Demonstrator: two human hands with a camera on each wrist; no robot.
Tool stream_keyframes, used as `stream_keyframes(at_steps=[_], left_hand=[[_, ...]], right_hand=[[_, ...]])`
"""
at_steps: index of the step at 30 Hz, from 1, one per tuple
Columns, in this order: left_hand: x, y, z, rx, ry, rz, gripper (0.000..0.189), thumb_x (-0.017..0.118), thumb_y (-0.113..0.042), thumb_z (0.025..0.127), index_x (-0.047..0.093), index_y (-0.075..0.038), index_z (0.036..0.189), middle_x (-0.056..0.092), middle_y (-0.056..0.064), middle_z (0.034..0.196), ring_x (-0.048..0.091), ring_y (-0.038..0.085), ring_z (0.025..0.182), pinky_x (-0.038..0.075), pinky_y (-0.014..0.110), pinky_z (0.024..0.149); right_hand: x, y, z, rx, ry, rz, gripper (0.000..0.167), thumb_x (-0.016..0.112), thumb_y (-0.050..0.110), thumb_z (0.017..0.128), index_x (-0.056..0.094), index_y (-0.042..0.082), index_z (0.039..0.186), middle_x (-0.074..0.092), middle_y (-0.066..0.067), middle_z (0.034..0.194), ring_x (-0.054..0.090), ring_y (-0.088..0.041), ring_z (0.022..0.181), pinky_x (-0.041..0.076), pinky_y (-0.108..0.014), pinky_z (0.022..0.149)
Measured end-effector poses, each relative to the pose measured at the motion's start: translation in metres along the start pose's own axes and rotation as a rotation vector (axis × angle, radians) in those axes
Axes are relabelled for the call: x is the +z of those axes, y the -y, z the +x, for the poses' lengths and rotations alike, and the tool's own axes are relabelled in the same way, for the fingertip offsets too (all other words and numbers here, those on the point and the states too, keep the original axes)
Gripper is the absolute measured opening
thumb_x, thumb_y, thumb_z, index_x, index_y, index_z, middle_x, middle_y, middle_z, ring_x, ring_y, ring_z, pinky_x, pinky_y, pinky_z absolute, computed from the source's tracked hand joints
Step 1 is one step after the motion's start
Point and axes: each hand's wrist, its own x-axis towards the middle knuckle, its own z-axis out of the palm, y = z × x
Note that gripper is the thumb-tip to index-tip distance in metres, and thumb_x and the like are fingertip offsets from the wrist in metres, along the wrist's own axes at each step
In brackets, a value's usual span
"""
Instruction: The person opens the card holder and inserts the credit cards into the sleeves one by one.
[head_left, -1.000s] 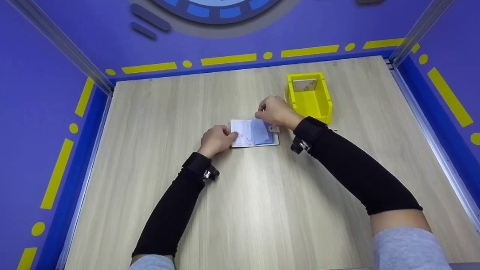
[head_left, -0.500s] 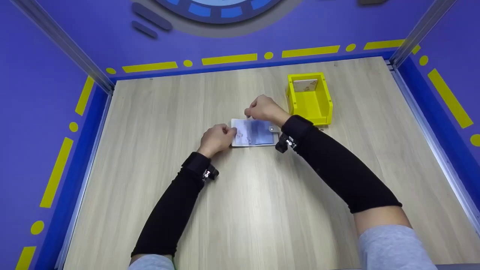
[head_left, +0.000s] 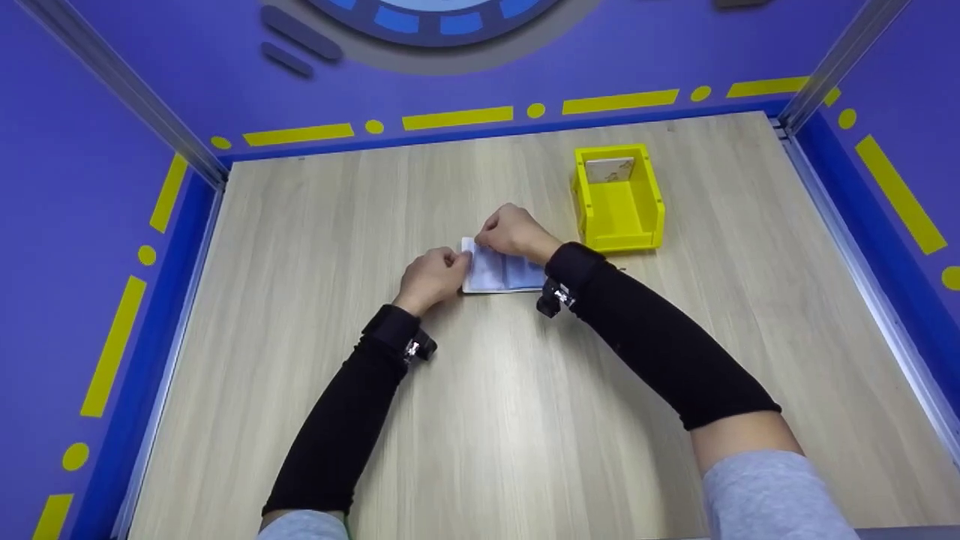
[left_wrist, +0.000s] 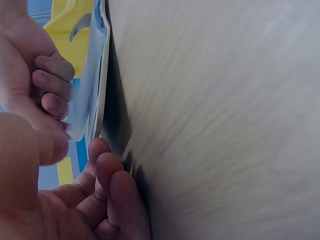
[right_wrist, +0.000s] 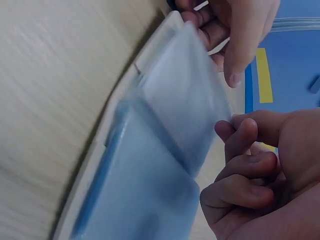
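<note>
An open card holder with clear plastic sleeve pages lies on the table. My left hand is at its left edge; in the left wrist view, curled fingertips touch the cover's edge while the thumb stands a little off it. Thumb and forefinger of my right hand pinch the far edge of a clear sleeve, which leans over the left half. A stack of bluish sleeves lies on the right half. In the head view, my right hand and wrist cover the holder's upper right part.
A yellow bin stands behind and right of the card holder. Inside, a pale printed card leans on its back wall. Blue panels with yellow marks border the wooden table.
My right hand has moved left and slightly nearer, turning clear sleeves from the right half over to the left. My left hand stays at the left edge, its thumb now lifted slightly.
</note>
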Motion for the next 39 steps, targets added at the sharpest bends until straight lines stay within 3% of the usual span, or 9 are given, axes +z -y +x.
stream_keyframes(at_steps=[4,11,14,19,22,27,35,39], left_hand=[[0.001,0.003,0.002,0.019,0.015,0.012,0.037,0.063,-0.054,0.105,0.071,-0.019,0.096,0.065,-0.001,0.084,0.06,0.021,0.076,0.044,0.035,0.069],[0.02,0.029,0.032,0.023,0.012,0.051,0.039,0.074,-0.062,0.096,0.067,-0.025,0.087,0.067,-0.002,0.084,0.062,0.021,0.078,0.045,0.038,0.069],[0.019,0.028,0.032,0.013,0.02,0.036,0.039,0.076,-0.06,0.095,0.068,-0.024,0.085,0.066,-0.003,0.083,0.061,0.02,0.076,0.045,0.037,0.068],[0.008,0.014,0.015,-0.009,0.02,0.018,0.039,0.077,-0.057,0.096,0.068,-0.021,0.083,0.065,-0.002,0.082,0.06,0.02,0.075,0.043,0.036,0.067],[0.002,0.005,0.005,-0.012,0.017,0.021,0.04,0.076,-0.055,0.097,0.067,-0.019,0.083,0.064,-0.002,0.083,0.06,0.021,0.077,0.043,0.036,0.07],[0.005,0.01,0.009,0.002,0.003,0.037,0.041,0.076,-0.056,0.097,0.064,-0.021,0.079,0.061,-0.004,0.079,0.057,0.019,0.073,0.042,0.034,0.068],[0.001,-0.003,-0.003,-0.013,-0.008,0.062,0.041,0.075,-0.054,0.1,0.065,-0.018,0.082,0.059,-0.005,0.08,0.057,0.018,0.076,0.041,0.033,0.07],[0.013,0.015,0.017,0.002,-0.002,0.053,0.044,0.075,-0.062,0.097,0.067,-0.021,0.081,0.062,-0.006,0.079,0.059,0.018,0.075,0.043,0.034,0.07]], right_hand=[[0.001,-0.001,-0.002,-0.029,0.02,-0.025,0.021,0.073,0.021,0.101,0.088,0.008,0.099,0.07,0.002,0.074,0.056,-0.011,0.07,0.039,-0.023,0.061],[-0.014,-0.003,-0.009,-0.085,0.053,-0.049,0.025,0.069,0.025,0.104,0.089,0.01,0.105,0.077,-0.006,0.084,0.056,-0.012,0.073,0.039,-0.025,0.065],[-0.027,-0.003,-0.014,-0.117,0.055,-0.033,0.027,0.067,0.027,0.106,0.087,0.008,0.11,0.079,-0.012,0.094,0.058,-0.015,0.077,0.041,-0.027,0.069],[-0.054,-0.003,-0.025,-0.124,0.05,-0.01,0.033,0.063,0.031,0.111,0.083,0.01,0.125,0.079,-0.016,0.119,0.063,-0.021,0.093,0.048,-0.033,0.082],[-0.074,-0.003,-0.032,-0.123,0.013,0.008,0.033,0.061,0.032,0.113,0.08,0.011,0.13,0.077,-0.014,0.124,0.064,-0.024,0.099,0.051,-0.036,0.086],[-0.106,-0.01,-0.036,-0.105,-0.082,0.021,0.033,0.059,0.032,0.114,0.078,0.012,0.132,0.074,-0.012,0.123,0.061,-0.025,0.101,0.05,-0.035,0.088],[-0.148,-0.035,-0.037,-0.069,-0.245,-0.106,0.04,0.054,0.035,0.113,0.077,0.01,0.135,0.074,-0.013,0.122,0.062,-0.027,0.1,0.052,-0.035,0.085],[-0.168,-0.052,-0.032,0.013,-0.301,-0.193,0.042,0.053,0.035,0.113,0.075,0.009,0.137,0.072,-0.013,0.127,0.062,-0.028,0.103,0.051,-0.036,0.084]])
